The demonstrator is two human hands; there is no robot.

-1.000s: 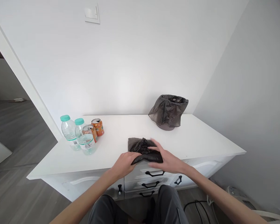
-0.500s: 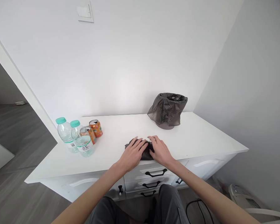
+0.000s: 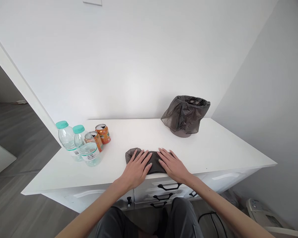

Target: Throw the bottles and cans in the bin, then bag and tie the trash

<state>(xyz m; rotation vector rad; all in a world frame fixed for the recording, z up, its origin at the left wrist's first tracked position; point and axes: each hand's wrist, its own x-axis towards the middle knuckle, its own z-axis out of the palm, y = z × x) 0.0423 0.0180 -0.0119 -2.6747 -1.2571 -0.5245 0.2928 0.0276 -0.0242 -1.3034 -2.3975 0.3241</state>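
A dark grey plastic bag, folded into a flat strip, lies at the front edge of the white countertop. My left hand rests flat on its left part, fingers spread. On its right part my right hand also lies flat with fingers apart. The bag's left end sticks out past my left hand, looking rounded and loose. Beyond my right hand stands a small bin lined with a dark translucent bag, which is folded over its rim.
Two clear bottles with teal caps, a nearer one and a farther one, stand at the left. Beside them are two orange cans, one behind the other. Drawers with black handles sit below the countertop.
My hands have moved apart and flattened on the bag, which now lies wider and flatter than the bunched shape before. The view has tipped down slightly.
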